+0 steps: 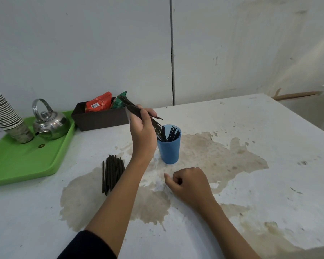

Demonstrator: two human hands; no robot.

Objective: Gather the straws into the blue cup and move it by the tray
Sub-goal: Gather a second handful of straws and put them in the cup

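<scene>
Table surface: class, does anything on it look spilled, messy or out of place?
Yes. A large brownish stain spreads across the white table, under the blue cup and the right hand; it looks like a dried spill. A bundle of black straws lies loose beside the green tray, not yet in the cup.

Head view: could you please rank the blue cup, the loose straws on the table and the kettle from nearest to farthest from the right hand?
From the right hand:
1. Blue cup, just beyond it, slightly left.
2. Loose straws, lying on the table to its left, past the left forearm.
3. Kettle, far left on the green tray.
</scene>
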